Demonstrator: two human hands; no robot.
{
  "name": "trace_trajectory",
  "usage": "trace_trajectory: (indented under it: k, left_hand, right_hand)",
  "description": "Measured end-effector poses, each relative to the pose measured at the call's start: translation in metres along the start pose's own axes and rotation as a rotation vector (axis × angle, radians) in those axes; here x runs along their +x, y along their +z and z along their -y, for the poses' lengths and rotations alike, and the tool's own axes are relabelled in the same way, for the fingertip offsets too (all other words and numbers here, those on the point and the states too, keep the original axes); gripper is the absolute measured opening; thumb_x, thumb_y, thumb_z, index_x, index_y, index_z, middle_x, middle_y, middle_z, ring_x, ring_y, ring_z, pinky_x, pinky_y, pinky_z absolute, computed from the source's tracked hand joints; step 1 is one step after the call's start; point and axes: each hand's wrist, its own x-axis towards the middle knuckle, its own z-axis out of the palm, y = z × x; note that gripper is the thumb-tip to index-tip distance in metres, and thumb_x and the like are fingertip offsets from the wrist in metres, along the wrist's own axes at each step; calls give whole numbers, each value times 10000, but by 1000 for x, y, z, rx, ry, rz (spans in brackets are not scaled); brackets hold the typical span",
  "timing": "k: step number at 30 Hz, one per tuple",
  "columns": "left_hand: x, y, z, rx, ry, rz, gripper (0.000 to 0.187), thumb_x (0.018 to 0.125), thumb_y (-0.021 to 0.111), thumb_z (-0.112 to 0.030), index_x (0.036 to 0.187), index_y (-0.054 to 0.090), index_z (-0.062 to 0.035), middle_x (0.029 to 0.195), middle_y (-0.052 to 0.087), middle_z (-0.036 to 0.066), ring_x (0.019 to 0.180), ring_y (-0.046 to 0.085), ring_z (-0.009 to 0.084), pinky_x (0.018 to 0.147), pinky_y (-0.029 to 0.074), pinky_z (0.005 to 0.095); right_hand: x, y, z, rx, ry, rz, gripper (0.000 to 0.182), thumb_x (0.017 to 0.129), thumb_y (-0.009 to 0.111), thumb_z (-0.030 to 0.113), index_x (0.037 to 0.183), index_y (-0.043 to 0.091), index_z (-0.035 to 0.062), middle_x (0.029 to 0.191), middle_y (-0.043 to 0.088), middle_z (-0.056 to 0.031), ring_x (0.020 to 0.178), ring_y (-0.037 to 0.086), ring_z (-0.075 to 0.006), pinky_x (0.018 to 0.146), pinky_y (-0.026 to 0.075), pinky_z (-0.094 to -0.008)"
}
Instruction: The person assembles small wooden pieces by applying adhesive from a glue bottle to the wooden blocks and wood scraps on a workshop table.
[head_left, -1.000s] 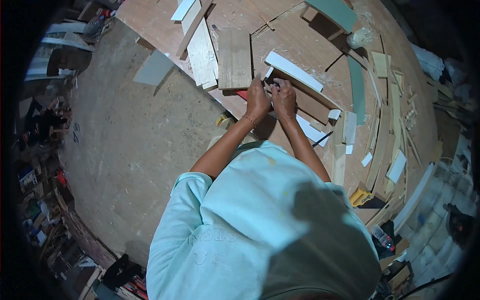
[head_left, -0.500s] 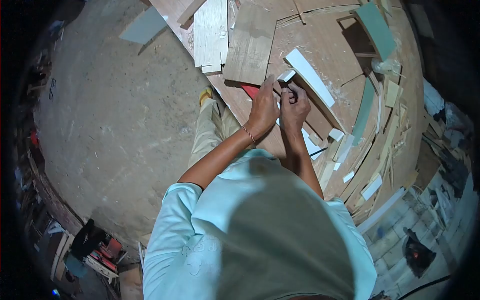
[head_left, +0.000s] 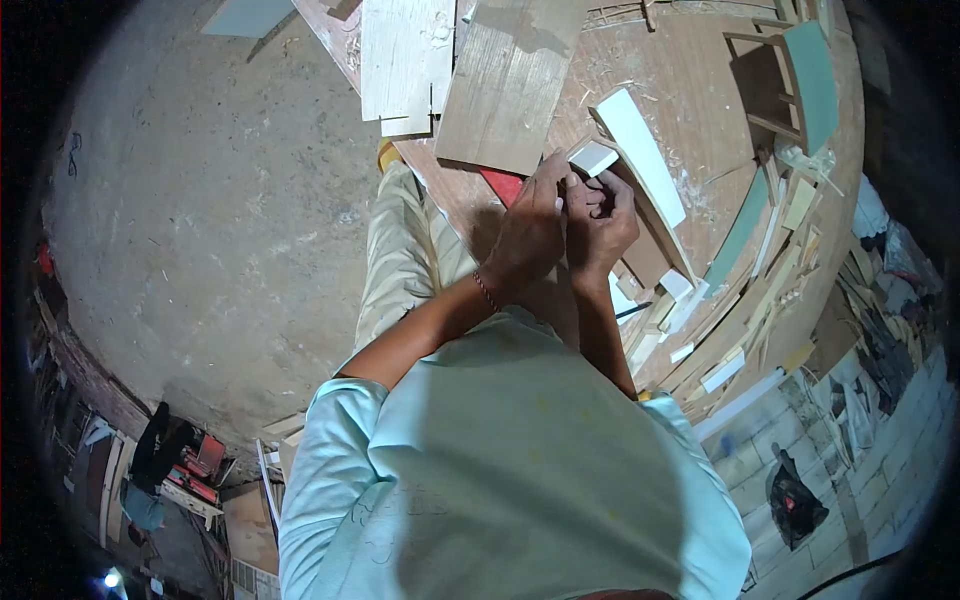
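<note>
"Two hands, brought together over the table (head_left: 690,60). How do the left hand (head_left: 530,228) and the right hand (head_left: 603,228) stand?"

"Fingers bent, fingertips almost meeting, so the grip is narrow. Whether something small is pinched in there I cannot tell; the fingers hide it."

"And the white-faced block (head_left: 594,158)?"

"Just beyond the fingertips, its pale face showing. Whether a finger touches it, I can't make out."

"What's to the right of the grip?"

"A long white-topped strip (head_left: 642,155), slanting past the right hand. Near its closer end sits a smaller white block (head_left: 676,284), and by the right wrist a thin dark stick (head_left: 634,311)."

"On the left?"

"A red piece (head_left: 502,186), just beside the left hand's fingers, showing at the near edge of a wooden board (head_left: 510,90) that reaches away from the grip. Left of that board lies a whitish plank (head_left: 408,60)."

"Farther out?"

"Well apart from the right hand, on its right, a curved green strip (head_left: 740,230); beyond that, a green-topped frame (head_left: 812,90)."
</note>
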Motion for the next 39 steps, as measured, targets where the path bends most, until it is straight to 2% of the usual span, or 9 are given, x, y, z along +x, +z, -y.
trace_trajectory:
  k: [7, 10, 13, 21, 26, 28, 34, 37, 39]
  left_hand:
    - [3, -1, -2, -126, -129, 74, 487, 793, 472, -59, 1224, 281, 64, 1164, 403, 261, 1074, 442, 358, 888, 369, 367]
    - [2, 2, 1, -6, 0, 32, 498, 795, 491, -92, 1219, 285, 67, 1143, 411, 266, 1044, 462, 361, 868, 381, 361]
    - [5, -2, -9, -64, -26, 14, 421, 794, 431, -62, 1161, 300, 99, 1043, 444, 292, 976, 459, 407, 839, 376, 409]
    - [4, -2, -10, -66, -50, 50, 448, 794, 462, -88, 1163, 296, 107, 1046, 443, 284, 984, 456, 396, 847, 371, 402]
    - [6, -1, -7, -90, -84, 59, 462, 790, 477, -96, 1167, 296, 100, 1046, 443, 275, 983, 454, 391, 840, 373, 403]
    - [8, -1, -6, -151, -197, 131, 462, 788, 481, -95, 1171, 297, 88, 1039, 448, 267, 977, 456, 393, 834, 376, 404]
    - [10, -7, -20, -67, -99, 66, 465, 764, 491, -66, 1160, 305, 91, 1056, 437, 268, 979, 452, 407, 828, 382, 403]
    - [6, -3, -13, 23, 29, 19, 473, 754, 492, -50, 1159, 303, 105, 1079, 424, 278, 1001, 442, 407, 853, 370, 394]
    - [5, -5, -12, 50, 48, 47, 477, 751, 488, -41, 1162, 300, 111, 1089, 419, 282, 1012, 437, 406, 866, 362, 389]
  right_hand:
    - [2, -2, 6, -7, -2, 14, 333, 668, 706, 232, 840, 555, -11, 719, 560, -86, 564, 506, -134, 533, 434, -262]
    - [3, -2, 9, 14, 14, 11, 339, 673, 703, 243, 837, 553, -13, 694, 560, -87, 549, 515, -139, 523, 434, -263]
    - [4, -2, 11, 10, -24, -4, 326, 680, 696, 240, 819, 556, -21, 658, 564, -92, 540, 531, -149, 514, 436, -268]
    - [13, -9, 20, -152, -45, 128, 363, 727, 614, 310, 759, 545, -45, 653, 566, -172, 575, 561, -288, 551, 445, -353]
    - [14, -9, 21, -163, -38, 142, 404, 722, 602, 341, 770, 534, -54, 664, 560, -197, 589, 561, -314, 556, 444, -365]
    - [15, -10, 21, -173, -25, 152, 417, 718, 600, 353, 774, 532, -55, 667, 558, -206, 593, 561, -318, 556, 444, -366]
    - [15, -5, 24, -198, -51, 146, 371, 756, 548, 332, 708, 498, -33, 626, 546, -204, 564, 560, -339, 535, 437, -402]
    - [14, -1, 19, -245, -201, 44, 285, 764, 562, 264, 669, 510, 1, 526, 518, -160, 462, 529, -295, 433, 408, -352]
    - [15, 0, 19, -321, -221, 44, 285, 776, 532, 270, 696, 526, -4, 549, 531, -175, 496, 540, -331, 456, 412, -392]
